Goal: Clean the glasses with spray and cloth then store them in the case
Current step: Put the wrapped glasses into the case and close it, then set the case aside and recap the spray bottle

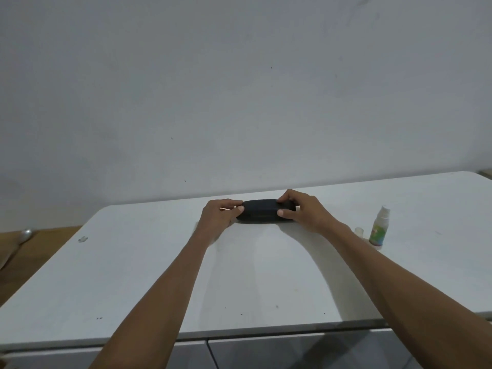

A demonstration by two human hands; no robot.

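Both our hands, left point(217, 213) and right point(299, 209), clasp the shut case point(259, 211) at the table's point(159, 262) far edge (bottle point(379, 227) nearby), glasses seemingly inside; opening or finishing comes next.

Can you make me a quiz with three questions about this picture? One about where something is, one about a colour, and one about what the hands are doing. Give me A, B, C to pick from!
1. Where is the spray bottle?
A. On the table, beside the right arm
B. On the floor
C. In the left hand

2. What colour is the case?
A. White
B. Black
C. Yellow

3. What are the hands doing?
A. Both hold the case
B. Both rest flat on the table
C. One is squeezing the spray bottle

Answers:
1 A: the bottle stands upright on the white table, untouched.
2 B: the case looks black against the white top.
3 A: the left hand and right hand each grip one end of the closed case.
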